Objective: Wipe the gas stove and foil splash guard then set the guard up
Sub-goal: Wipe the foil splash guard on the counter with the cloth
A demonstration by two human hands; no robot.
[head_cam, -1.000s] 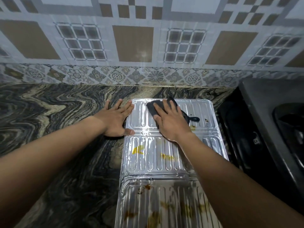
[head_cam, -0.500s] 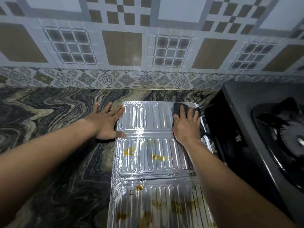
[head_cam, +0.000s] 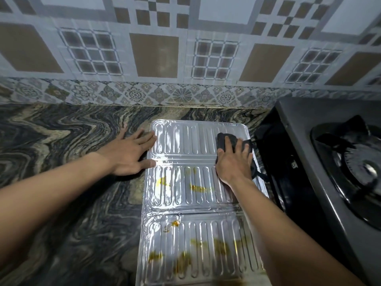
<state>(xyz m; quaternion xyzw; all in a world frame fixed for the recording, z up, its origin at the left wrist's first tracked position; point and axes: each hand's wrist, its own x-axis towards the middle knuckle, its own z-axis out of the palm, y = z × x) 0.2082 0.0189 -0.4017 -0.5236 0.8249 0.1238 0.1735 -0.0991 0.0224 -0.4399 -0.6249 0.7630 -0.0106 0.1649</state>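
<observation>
The fingers of the right hand are laid out straight and spread over a dark cloth. The cloth is pressed flat rather than gripped, at the right end of the far panel of the foil guard. The fingers of the left hand are stretched out too, and nothing is held in them. Their tips rest on the guard's left edge, while the palm is set on the counter.

The guard is spread flat on the counter as three ribbed panels, just left of the stove. Its far edge lies near the tiled wall.

The far panel looks clean. Yellow smears are seen on the middle panel and brown marks on the near one, so the wiping is judged well short of done.

The step is probably done best if strokes are drawn along the ribs, so that the grooves are reached. Pressure should be kept even and moderate, since thin foil is likely to dent or crease. The brace at the left edge should be kept up, or the light sheet may be dragged with the cloth. The cloth's trailing end, which hangs over the guard's right edge, is best gathered under the palm. The dried marks may need repeated passes.
</observation>
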